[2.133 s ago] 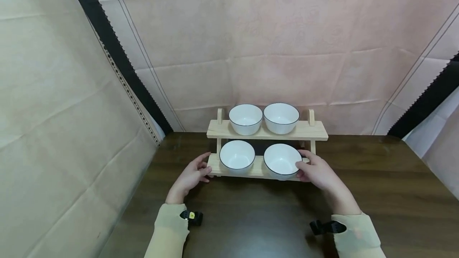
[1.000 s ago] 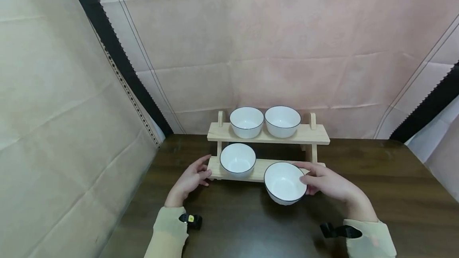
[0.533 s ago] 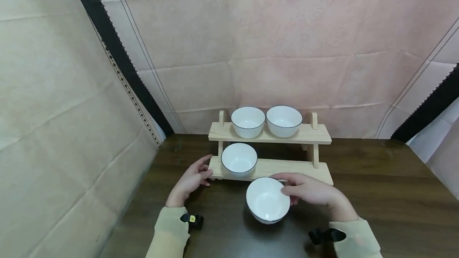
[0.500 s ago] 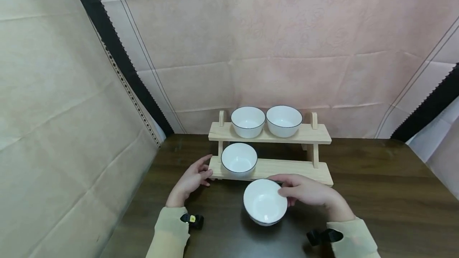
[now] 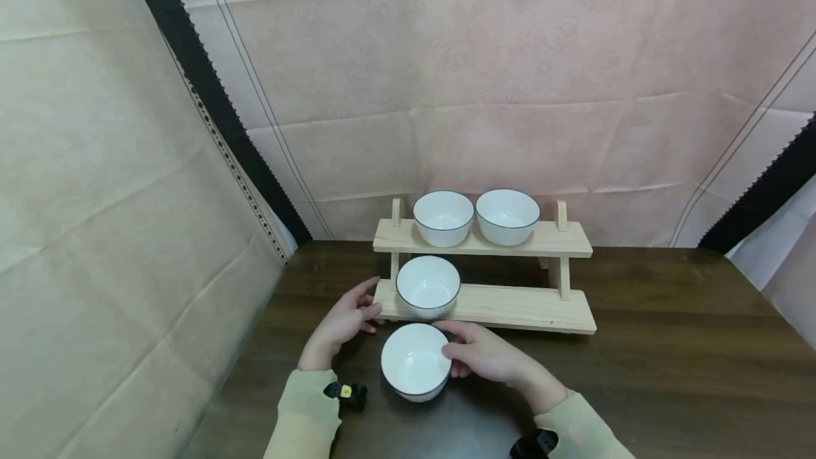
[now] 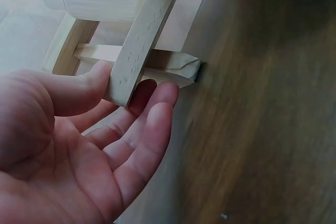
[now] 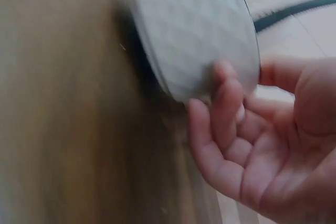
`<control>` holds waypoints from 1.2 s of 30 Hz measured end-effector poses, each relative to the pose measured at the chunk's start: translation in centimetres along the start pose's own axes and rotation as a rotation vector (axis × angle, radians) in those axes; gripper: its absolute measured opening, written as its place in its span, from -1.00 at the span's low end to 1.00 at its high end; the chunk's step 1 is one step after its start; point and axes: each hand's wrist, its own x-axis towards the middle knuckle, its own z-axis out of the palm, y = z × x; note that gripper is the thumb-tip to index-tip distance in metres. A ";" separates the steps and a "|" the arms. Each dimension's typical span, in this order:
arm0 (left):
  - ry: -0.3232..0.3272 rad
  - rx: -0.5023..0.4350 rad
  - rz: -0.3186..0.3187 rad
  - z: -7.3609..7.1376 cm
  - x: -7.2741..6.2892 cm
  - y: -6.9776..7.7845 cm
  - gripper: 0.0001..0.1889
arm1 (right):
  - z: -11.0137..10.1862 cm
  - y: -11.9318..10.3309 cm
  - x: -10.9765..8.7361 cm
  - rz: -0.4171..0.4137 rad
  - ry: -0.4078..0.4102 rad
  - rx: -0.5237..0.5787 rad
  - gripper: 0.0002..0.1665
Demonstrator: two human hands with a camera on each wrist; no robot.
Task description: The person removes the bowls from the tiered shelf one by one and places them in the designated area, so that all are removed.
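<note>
- Behind everything hangs the creased, pale pink cloth backdrop [image 5: 510, 76], filling most of what I see.
- Below it spreads the dark wood-grain table [image 5: 676, 346].
- And here's the two-tier wooden rack [image 5: 529, 307], standing near the table's back edge.
- The right hand [image 5: 489, 355] has a pinch on a bowl, thumb over the rim, fingers against the outer wall.
- The left hand [image 5: 341, 321] pinches the left end of the rack's lower board, thumb against it, fingers curling below.
- That held bowl [image 5: 413, 360], white and dark-rimmed with a dimpled outside, is in front of the lower board, between the hands; I can't tell whether it touches the table.
- Three matching bowls sit upright: the upper-left bowl [image 5: 443, 219] just beside the upper-right bowl [image 5: 508, 217], and the lower-left bowl [image 5: 427, 285] beneath.
- Smallest, a black wrist camera [image 5: 353, 397] by the left sleeve.
</note>
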 end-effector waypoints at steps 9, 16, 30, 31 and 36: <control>0.013 0.023 -0.003 0.0 -0.1 -0.1 -0.40 | 3.1 -0.2 1.4 0.034 0.104 0.124 -0.41; 0.020 0.041 0.014 0.2 0.2 -0.3 -0.40 | 4.6 -0.1 1.6 0.020 0.141 0.184 -0.34; 0.069 0.073 -0.009 0.0 0.1 -0.4 -0.45 | 5.5 0.2 1.9 0.009 0.108 0.277 -0.23; 0.068 0.068 -0.011 0.0 0.1 -0.4 -0.45 | 5.5 0.2 1.9 0.010 0.108 0.275 -0.23; 0.066 0.063 -0.006 0.0 0.1 -0.5 -0.44 | 5.5 0.4 1.8 0.013 0.110 0.264 -0.22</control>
